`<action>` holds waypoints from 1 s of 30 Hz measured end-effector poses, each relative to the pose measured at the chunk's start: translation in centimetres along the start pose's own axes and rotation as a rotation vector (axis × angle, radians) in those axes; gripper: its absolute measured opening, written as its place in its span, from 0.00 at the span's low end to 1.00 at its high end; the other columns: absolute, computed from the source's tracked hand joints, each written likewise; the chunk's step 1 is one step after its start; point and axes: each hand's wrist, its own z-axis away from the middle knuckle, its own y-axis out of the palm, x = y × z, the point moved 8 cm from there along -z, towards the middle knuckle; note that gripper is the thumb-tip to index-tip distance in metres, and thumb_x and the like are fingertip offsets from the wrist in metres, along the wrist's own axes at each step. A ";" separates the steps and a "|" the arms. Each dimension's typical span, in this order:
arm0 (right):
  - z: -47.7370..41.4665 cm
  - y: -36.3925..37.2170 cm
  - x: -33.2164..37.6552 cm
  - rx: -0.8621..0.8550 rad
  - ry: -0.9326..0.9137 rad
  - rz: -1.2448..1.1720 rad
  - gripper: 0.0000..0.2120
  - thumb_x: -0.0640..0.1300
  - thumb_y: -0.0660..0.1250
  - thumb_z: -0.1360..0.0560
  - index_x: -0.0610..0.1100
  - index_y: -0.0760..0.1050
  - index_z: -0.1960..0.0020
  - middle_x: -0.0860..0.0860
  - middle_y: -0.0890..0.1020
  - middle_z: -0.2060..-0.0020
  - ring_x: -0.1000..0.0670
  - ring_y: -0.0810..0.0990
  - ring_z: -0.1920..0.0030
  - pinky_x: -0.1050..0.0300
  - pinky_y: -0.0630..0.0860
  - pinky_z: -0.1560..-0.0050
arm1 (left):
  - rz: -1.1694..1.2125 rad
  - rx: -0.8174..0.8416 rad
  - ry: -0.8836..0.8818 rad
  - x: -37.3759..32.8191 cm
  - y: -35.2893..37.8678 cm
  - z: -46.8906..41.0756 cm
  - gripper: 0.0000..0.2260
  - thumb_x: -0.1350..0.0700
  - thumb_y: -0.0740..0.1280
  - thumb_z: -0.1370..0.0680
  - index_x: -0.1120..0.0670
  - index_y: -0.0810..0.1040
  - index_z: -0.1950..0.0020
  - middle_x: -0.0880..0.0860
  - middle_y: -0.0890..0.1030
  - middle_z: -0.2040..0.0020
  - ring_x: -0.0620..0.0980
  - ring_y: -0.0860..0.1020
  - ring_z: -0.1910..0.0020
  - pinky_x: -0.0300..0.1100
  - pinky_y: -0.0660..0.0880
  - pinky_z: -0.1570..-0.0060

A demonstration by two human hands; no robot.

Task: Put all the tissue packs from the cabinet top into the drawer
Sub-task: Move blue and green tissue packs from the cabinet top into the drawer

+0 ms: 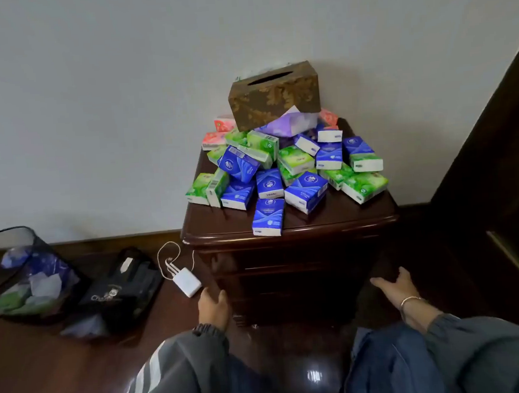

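A heap of several small tissue packs (293, 169), blue, green and a few pink, covers the top of a dark wooden cabinet (293, 255). One blue pack (268, 217) lies alone near the front edge. A brown patterned tissue box (274, 95) sits on the heap at the back. The drawer fronts below are shut. My left hand (213, 308) rests at the cabinet's lower left corner, and my right hand (395, 288) at its lower right side. Both hold nothing, fingers apart.
A mesh waste bin (21, 274) with wrappers stands on the floor at the left, next to a black bag (126, 293). A white charger with a cable (187, 281) lies beside the cabinet. Dark wooden furniture (496, 179) rises on the right. My knees fill the lower frame.
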 end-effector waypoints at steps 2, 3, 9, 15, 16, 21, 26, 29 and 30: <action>-1.0 0.6 -0.3 0.031 0.048 -0.053 0.37 0.39 0.71 0.28 0.42 0.55 0.25 0.40 0.72 0.34 0.40 0.74 0.40 0.50 0.71 0.41 | 0.043 -0.014 0.001 0.1 0.3 -1.2 0.22 0.59 0.63 0.20 0.65 0.64 0.29 0.64 0.70 0.31 0.60 0.68 0.31 0.50 0.63 0.31; -1.4 0.8 -0.3 0.049 0.060 -0.054 0.37 0.39 0.71 0.28 0.43 0.55 0.25 0.40 0.71 0.34 0.40 0.73 0.39 0.50 0.71 0.40 | 0.066 -0.004 0.000 0.1 0.5 -1.6 0.23 0.58 0.63 0.20 0.65 0.63 0.27 0.63 0.69 0.29 0.60 0.67 0.30 0.50 0.62 0.30; -3.1 2.5 -0.2 0.145 -0.002 0.047 0.32 0.28 0.63 0.28 0.44 0.61 0.27 0.45 0.70 0.32 0.45 0.68 0.32 0.57 0.64 0.40 | 0.283 0.095 0.083 -0.7 2.3 -3.3 0.27 0.67 0.62 0.22 0.53 0.61 0.25 0.51 0.74 0.35 0.47 0.73 0.38 0.40 0.69 0.37; -4.8 2.2 -1.1 0.160 -0.011 0.060 0.34 0.21 0.57 0.31 0.41 0.61 0.28 0.42 0.67 0.30 0.42 0.64 0.29 0.52 0.66 0.38 | 0.071 0.118 0.027 1.2 1.6 -4.4 0.28 0.63 0.67 0.25 0.53 0.64 0.27 0.54 0.76 0.37 0.54 0.74 0.38 0.54 0.71 0.36; -4.9 1.9 -1.3 0.157 0.001 0.054 0.33 0.20 0.55 0.31 0.39 0.62 0.28 0.40 0.68 0.31 0.41 0.65 0.30 0.52 0.67 0.40 | 0.053 0.132 0.006 1.3 1.4 -4.4 0.27 0.64 0.67 0.26 0.54 0.65 0.29 0.55 0.76 0.38 0.56 0.74 0.38 0.55 0.71 0.37; -4.0 0.1 -2.1 0.100 0.131 -0.036 0.18 0.30 0.58 0.24 0.32 0.69 0.34 0.35 0.73 0.35 0.38 0.71 0.34 0.64 0.67 0.56 | 0.026 0.186 -0.075 2.2 -0.6 -3.2 0.20 0.54 0.68 0.28 0.55 0.71 0.38 0.56 0.78 0.43 0.55 0.75 0.44 0.46 0.70 0.44; -1.5 -1.4 -3.1 0.181 0.117 0.174 0.26 0.60 0.57 0.23 0.38 0.75 0.42 0.40 0.81 0.48 0.43 0.80 0.50 0.49 0.68 0.42 | -0.126 0.324 -0.050 3.2 -2.3 -1.4 0.17 0.50 0.60 0.20 0.57 0.74 0.36 0.59 0.73 0.36 0.57 0.73 0.39 0.54 0.67 0.33; 0.1 -2.3 -3.4 0.152 0.019 0.481 0.27 0.62 0.62 0.26 0.36 0.78 0.57 0.42 0.84 0.60 0.45 0.83 0.59 0.52 0.75 0.52 | -0.364 0.266 -0.063 4.1 -3.8 -0.2 0.20 0.41 0.59 0.21 0.57 0.79 0.48 0.58 0.80 0.48 0.58 0.78 0.45 0.47 0.73 0.42; 0.9 -2.4 -3.4 0.162 0.001 0.578 0.27 0.61 0.63 0.27 0.36 0.79 0.60 0.42 0.84 0.63 0.45 0.82 0.61 0.54 0.75 0.56 | -0.464 0.273 -0.053 4.3 -4.2 0.4 0.20 0.40 0.59 0.21 0.56 0.79 0.54 0.57 0.81 0.52 0.57 0.79 0.49 0.44 0.74 0.48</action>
